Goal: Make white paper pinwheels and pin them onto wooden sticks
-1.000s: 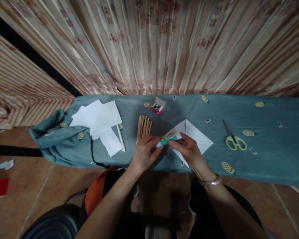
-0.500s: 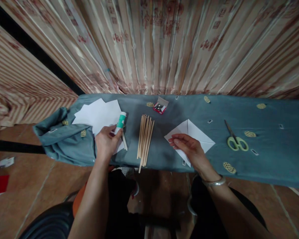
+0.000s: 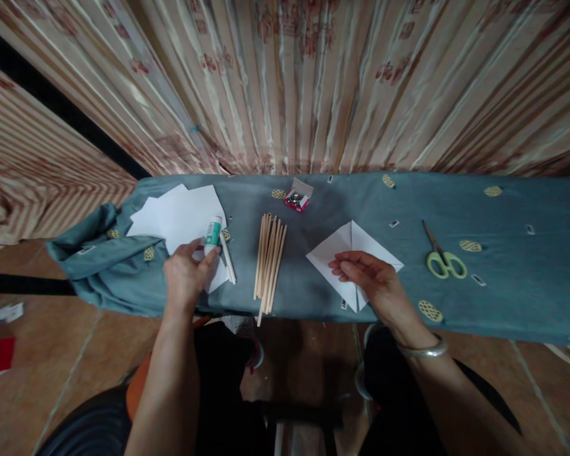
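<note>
Glue stick (image 3: pixel 213 233), ctr-left, pinched in L hand (image 3: pixel 187 270), long axis up-frame; R hand (image 3: pixel 369 273), fingers half-curled, over folded paper (image 3: pixel 365 241), ctr-right.

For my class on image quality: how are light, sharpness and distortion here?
Head view: dim, with overlapping white paper sheets standing out; head view: print on the green-labelled white cylindrical tube too soft to read; head view: folds of the beige patterned fabric curtain splay outward, likely wide-angle distortion.
</note>
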Motion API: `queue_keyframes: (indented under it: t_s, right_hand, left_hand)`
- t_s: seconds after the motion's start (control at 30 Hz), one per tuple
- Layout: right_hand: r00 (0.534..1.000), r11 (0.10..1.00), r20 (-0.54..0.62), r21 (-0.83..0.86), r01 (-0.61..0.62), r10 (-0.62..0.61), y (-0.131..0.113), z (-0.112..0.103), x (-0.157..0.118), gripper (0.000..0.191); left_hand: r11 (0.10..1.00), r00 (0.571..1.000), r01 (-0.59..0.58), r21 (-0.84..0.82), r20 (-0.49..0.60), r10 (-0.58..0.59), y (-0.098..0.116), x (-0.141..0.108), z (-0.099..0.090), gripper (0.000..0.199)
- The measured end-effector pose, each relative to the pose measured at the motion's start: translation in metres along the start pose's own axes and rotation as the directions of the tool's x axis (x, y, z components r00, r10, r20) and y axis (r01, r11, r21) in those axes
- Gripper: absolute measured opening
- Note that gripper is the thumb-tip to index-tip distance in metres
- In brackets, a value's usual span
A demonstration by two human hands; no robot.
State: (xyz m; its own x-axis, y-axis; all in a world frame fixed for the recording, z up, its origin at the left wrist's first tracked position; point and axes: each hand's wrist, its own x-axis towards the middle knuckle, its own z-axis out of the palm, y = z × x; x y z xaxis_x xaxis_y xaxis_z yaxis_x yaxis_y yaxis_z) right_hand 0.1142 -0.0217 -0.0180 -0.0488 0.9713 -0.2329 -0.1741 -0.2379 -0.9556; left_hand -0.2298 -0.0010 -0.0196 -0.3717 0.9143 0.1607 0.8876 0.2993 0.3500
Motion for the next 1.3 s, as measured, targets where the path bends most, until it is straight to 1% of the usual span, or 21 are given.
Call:
queue_keyframes:
  t_s: [0.07, 0.13, 0.2, 0.23, 0.27, 0.3, 0.33, 0.4, 0.43, 0.47, 0.53, 0.57, 0.6, 0.67, 0.73, 0.83, 0.93, 1.0, 1.1, 1.2, 1.3]
  right_hand:
    - [1.0, 1.0, -0.019, -0.013, 0.02, -0.02, -0.002, -0.006, -0.002, 0.03]
    - [0.996, 0.998, -0.064, -0.025, 0.056, -0.058, -0.005, -0.015, -0.003, 0.029]
    - [0.986, 0.994, -0.128, -0.046, 0.103, -0.109, -0.007, -0.027, -0.004, 0.026]
    - [0.977, 0.99, -0.162, -0.063, 0.127, -0.136, -0.008, -0.032, -0.004, 0.024]
    - [0.967, 0.985, -0.194, -0.085, 0.148, -0.162, -0.008, -0.038, -0.004, 0.022]
    - [0.957, 0.98, -0.223, -0.113, 0.164, -0.186, -0.008, -0.043, -0.003, 0.02]
    - [0.946, 0.973, -0.245, -0.149, 0.179, -0.211, -0.007, -0.047, -0.004, 0.018]
    - [0.93, 0.947, -0.257, -0.251, 0.2, -0.264, -0.005, -0.054, -0.005, 0.015]
    - [0.924, 0.924, -0.248, -0.323, 0.205, -0.292, -0.004, -0.057, -0.006, 0.014]
    - [0.92, 0.888, -0.225, -0.41, 0.209, -0.321, -0.003, -0.059, -0.008, 0.014]
    - [0.914, 0.766, -0.13, -0.597, 0.237, -0.384, -0.002, -0.062, -0.012, 0.016]
    - [0.908, 0.686, -0.06, -0.676, 0.269, -0.415, -0.001, -0.063, -0.015, 0.018]
    - [0.898, 0.604, 0.017, -0.734, 0.311, -0.44, -0.001, -0.064, -0.018, 0.021]
    - [0.874, 0.469, 0.162, -0.79, 0.393, -0.459, 0.0, -0.065, -0.024, 0.027]
    - [0.861, 0.386, 0.254, -0.812, 0.438, -0.441, 0.002, -0.064, -0.029, 0.032]
    - [0.86, 0.316, 0.322, -0.831, 0.457, -0.396, 0.006, -0.063, -0.034, 0.037]
    - [0.857, 0.277, 0.354, -0.839, 0.468, -0.374, 0.008, -0.062, -0.036, 0.04]
    - [0.858, 0.275, 0.359, -0.839, 0.469, -0.367, 0.009, -0.063, -0.037, 0.042]
    - [0.864, 0.304, 0.354, -0.831, 0.466, -0.358, 0.009, -0.064, -0.037, 0.043]
    - [0.873, 0.35, 0.333, -0.818, 0.456, -0.358, 0.008, -0.063, -0.037, 0.04]
    - [0.89, 0.434, 0.263, -0.798, 0.418, -0.373, 0.009, -0.06, -0.037, 0.029]
  left_hand:
    - [0.999, 0.999, -0.038, -0.001, -0.035, 0.038, 0.007, -0.006, -0.004, 0.049]
    - [0.989, 0.986, -0.138, -0.045, -0.104, 0.132, 0.019, -0.014, -0.006, 0.048]
    - [0.956, 0.954, -0.266, -0.122, -0.174, 0.243, 0.038, -0.024, -0.005, 0.042]
    - [0.93, 0.93, -0.335, -0.152, -0.212, 0.301, 0.05, -0.03, -0.003, 0.038]
    - [0.89, 0.896, -0.416, -0.185, -0.249, 0.367, 0.062, -0.037, 0.001, 0.033]
    - [0.831, 0.852, -0.51, -0.224, -0.268, 0.45, 0.074, -0.044, 0.005, 0.026]
    - [0.758, 0.803, -0.594, -0.269, -0.258, 0.537, 0.086, -0.052, 0.01, 0.02]
    - [0.574, 0.659, -0.743, -0.345, -0.224, 0.719, 0.108, -0.069, 0.021, 0.015]
    - [0.486, 0.589, -0.778, -0.397, -0.193, 0.785, 0.117, -0.078, 0.027, 0.016]
    - [0.418, 0.533, -0.792, -0.444, -0.169, 0.829, 0.125, -0.086, 0.033, 0.017]
    - [0.358, 0.457, -0.801, -0.479, -0.104, 0.883, 0.135, -0.098, 0.045, 0.022]
    - [0.347, 0.43, -0.804, -0.483, -0.068, 0.9, 0.139, -0.102, 0.05, 0.026]
    - [0.346, 0.414, -0.805, -0.481, -0.038, 0.909, 0.14, -0.104, 0.055, 0.028]
    - [0.35, 0.399, -0.808, -0.474, -0.003, 0.917, 0.142, -0.104, 0.062, 0.032]
    - [0.353, 0.398, -0.811, -0.465, 0.003, 0.917, 0.143, -0.1, 0.068, 0.031]
    - [0.359, 0.401, -0.816, -0.454, 0.003, 0.916, 0.144, -0.092, 0.073, 0.03]
    - [0.346, 0.397, -0.831, -0.436, -0.029, 0.917, 0.146, -0.089, 0.076, 0.026]
    - [0.324, 0.387, -0.847, -0.421, -0.072, 0.919, 0.146, -0.088, 0.078, 0.023]
    - [0.306, 0.383, -0.859, -0.411, -0.118, 0.916, 0.148, -0.086, 0.079, 0.019]
    - [0.31, 0.402, -0.849, -0.428, -0.143, 0.904, 0.152, -0.086, 0.078, 0.016]
    - [0.329, 0.438, -0.805, -0.493, -0.121, 0.891, 0.156, -0.091, 0.074, 0.014]
